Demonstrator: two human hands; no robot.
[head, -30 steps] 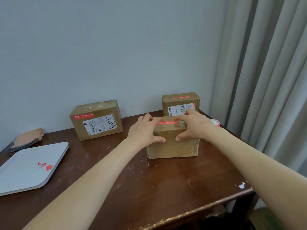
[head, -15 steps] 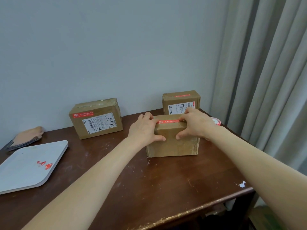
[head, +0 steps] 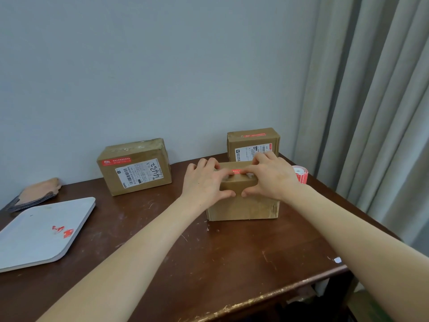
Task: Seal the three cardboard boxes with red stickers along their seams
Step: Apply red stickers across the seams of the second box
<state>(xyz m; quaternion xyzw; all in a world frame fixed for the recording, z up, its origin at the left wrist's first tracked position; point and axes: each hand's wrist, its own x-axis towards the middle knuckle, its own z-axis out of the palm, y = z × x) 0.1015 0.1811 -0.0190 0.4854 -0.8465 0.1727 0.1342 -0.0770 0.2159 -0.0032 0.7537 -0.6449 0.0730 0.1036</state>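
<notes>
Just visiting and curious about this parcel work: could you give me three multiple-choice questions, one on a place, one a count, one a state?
1. Where is the sticker roll? A on a shelf; B on the table, beyond the right hand; C on the floor.
2. How many boxes are on the table? A two; B three; C five.
3. What are the hands doing? A hanging idle; B lifting a box; C holding the near box, fingers on its red sticker.
1 B: it sits by that wrist. 2 B: left box, back box, near box. 3 C: left hand and right hand clasp its top edge.
</notes>
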